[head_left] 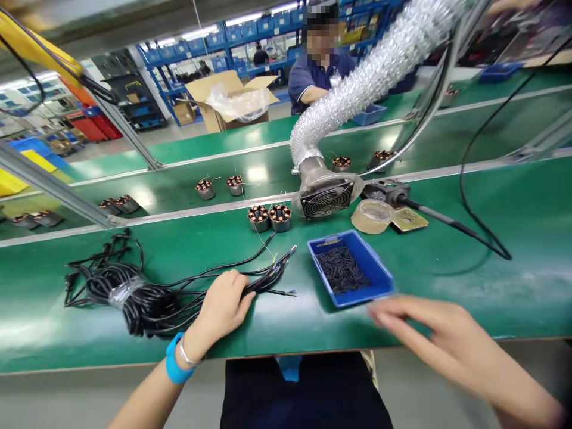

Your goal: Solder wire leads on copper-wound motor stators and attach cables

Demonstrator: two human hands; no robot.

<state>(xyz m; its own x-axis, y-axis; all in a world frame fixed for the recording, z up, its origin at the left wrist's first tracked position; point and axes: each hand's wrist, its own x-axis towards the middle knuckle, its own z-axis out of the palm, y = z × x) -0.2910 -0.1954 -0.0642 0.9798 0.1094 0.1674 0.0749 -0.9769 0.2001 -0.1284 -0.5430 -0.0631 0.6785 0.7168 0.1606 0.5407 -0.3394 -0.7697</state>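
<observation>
My left hand (226, 304) is closed over a bunch of black power cables (263, 279), close to their stripped ends, where thin coloured wires stick out. The rest of the cables lies to the left as a coil (147, 307) bound with a clear wrap, plugs at its far end. By the near right corner of a blue bin (384, 280) is my right hand (429, 328), blurred by motion. Its fingertips come near each other, but whether they pinch anything does not show. Short black tube pieces (342, 269) cover the bin's floor.
Two motor stators (280, 218) with copper windings stand behind the cables. A fume duct hood (328, 199) hangs beside them. Right of it are a soldering iron holder (391, 192), a tape roll (370, 217) and a black cord (476, 235). A co-worker (315, 77) is across the line.
</observation>
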